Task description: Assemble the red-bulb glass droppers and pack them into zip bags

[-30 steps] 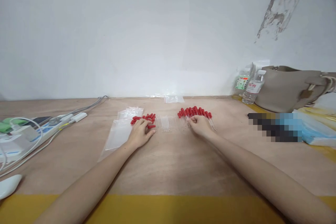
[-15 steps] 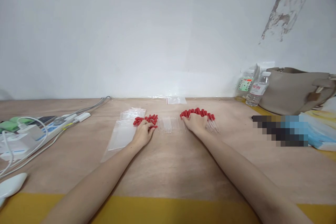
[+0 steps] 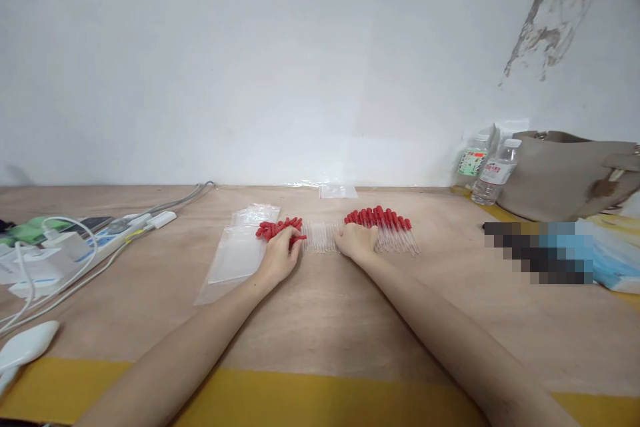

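My left hand [image 3: 279, 255] is closed at the edge of a pile of loose red rubber bulbs [image 3: 269, 229], with one red bulb sticking out past its fingertips toward the right. Between my hands lies a row of thin clear dropper tubes [image 3: 320, 237]. My right hand [image 3: 358, 240] is curled, its fingertips at the right end of that row; what it pinches, if anything, is hidden. Just beyond and to the right of it, droppers with red bulbs [image 3: 385, 216] on their clear tubes lie fanned out side by side.
Clear plastic bags [image 3: 235, 257] lie left of the bulbs, and another small bag [image 3: 339, 192] is by the wall. A power strip [image 3: 107, 238] with chargers and cables is at left. Water bottles [image 3: 495, 173], a grey-beige handbag [image 3: 555, 177] and a blue package [image 3: 607, 260] stand at right.
My right hand has moved left, from the capped droppers to the row of bare tubes. My left hand has shifted slightly right with the red bulb at its fingertips.
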Demonstrator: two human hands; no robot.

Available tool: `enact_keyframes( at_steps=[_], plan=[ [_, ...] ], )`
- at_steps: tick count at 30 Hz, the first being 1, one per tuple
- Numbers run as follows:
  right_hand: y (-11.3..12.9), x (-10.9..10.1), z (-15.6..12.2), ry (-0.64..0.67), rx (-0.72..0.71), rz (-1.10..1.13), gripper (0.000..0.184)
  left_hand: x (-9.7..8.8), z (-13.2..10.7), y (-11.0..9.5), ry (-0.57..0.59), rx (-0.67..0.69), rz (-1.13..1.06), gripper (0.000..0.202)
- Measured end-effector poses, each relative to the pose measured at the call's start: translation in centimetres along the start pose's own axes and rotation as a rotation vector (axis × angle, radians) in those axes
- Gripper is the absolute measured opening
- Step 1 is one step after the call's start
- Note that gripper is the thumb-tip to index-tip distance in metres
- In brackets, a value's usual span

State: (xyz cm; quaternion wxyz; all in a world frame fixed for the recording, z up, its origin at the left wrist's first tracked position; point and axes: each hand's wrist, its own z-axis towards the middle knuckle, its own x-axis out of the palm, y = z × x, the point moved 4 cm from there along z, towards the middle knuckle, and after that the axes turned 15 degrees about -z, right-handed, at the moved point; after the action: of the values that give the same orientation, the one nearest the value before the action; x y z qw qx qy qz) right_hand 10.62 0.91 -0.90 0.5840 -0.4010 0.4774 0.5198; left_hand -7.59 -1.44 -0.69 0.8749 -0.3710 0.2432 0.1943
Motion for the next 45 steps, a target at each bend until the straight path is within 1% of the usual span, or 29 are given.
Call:
enact_keyframes(
  at_steps=[4, 6, 9, 11, 13, 14, 15, 17, 20, 22, 25, 33, 36, 40, 45],
  plan=[
    [0.1, -0.3, 0.1, 0.004, -0.003, 0.033, 0.027, 1.1, -0.7, -1.8, 0.031, 0.029, -0.052, 0.020],
    [-0.3, -0.8, 0.0, 0.002, -0.010, 0.059, 0.029, 1.6, -1.0, -2.6, 0.059, 0.007, -0.056, 0.019],
    [-1.5, -1.6, -0.6, -0.011, -0.043, 0.107, 0.030, 2.0, -1.3, -3.3, 0.102, -0.046, -0.098, 0.016],
    [-2.4, -2.1, -1.6, -0.044, -0.144, 0.194, 0.024, 2.0, -1.4, -3.5, 0.112, -0.079, -0.142, 0.016],
    [-3.0, -2.4, -3.2, -0.101, -0.331, 0.348, 0.015, 2.1, -1.3, -3.6, 0.112, -0.097, -0.181, 0.016],
    [-3.3, -2.4, -4.0, -0.124, -0.414, 0.413, 0.014, 2.1, -1.3, -3.7, 0.113, -0.098, -0.204, 0.017],
    [-3.6, -2.3, -4.9, -0.150, -0.466, 0.457, 0.015, 2.3, -1.3, -3.7, 0.115, -0.098, -0.230, 0.017],
    [-4.0, -2.1, -6.4, -0.211, -0.518, 0.499, 0.018, 2.7, -1.3, -3.7, 0.128, -0.098, -0.290, 0.017],
    [-4.0, -1.8, -7.9, -0.297, -0.568, 0.509, 0.019, 3.3, -1.6, -3.6, 0.142, -0.113, -0.364, 0.017],
    [-3.9, -1.6, -8.4, -0.326, -0.579, 0.501, 0.019, 3.6, -1.9, -3.4, 0.163, -0.140, -0.422, 0.018],
    [-3.7, -1.4, -8.6, -0.335, -0.573, 0.494, 0.019, 3.8, -2.1, -3.3, 0.185, -0.181, -0.498, 0.018],
    [-3.8, -0.9, -8.5, -0.338, -0.603, 0.506, 0.019, 4.0, -2.1, -2.9, 0.184, -0.192, -0.545, 0.020],
    [-3.8, -0.7, -8.3, -0.328, -0.604, 0.529, 0.017, 3.9, -2.1, -2.9, 0.182, -0.173, -0.552, 0.020],
    [-3.7, -0.6, -8.1, -0.301, -0.625, 0.542, 0.020, 4.0, -2.2, -3.0, 0.227, -0.151, -0.550, 0.019],
    [-4.0, -0.6, -7.9, -0.280, -0.675, 0.441, 0.017, 3.9, -2.3, -3.1, 0.278, -0.118, -0.508, 0.018]
  ],
)
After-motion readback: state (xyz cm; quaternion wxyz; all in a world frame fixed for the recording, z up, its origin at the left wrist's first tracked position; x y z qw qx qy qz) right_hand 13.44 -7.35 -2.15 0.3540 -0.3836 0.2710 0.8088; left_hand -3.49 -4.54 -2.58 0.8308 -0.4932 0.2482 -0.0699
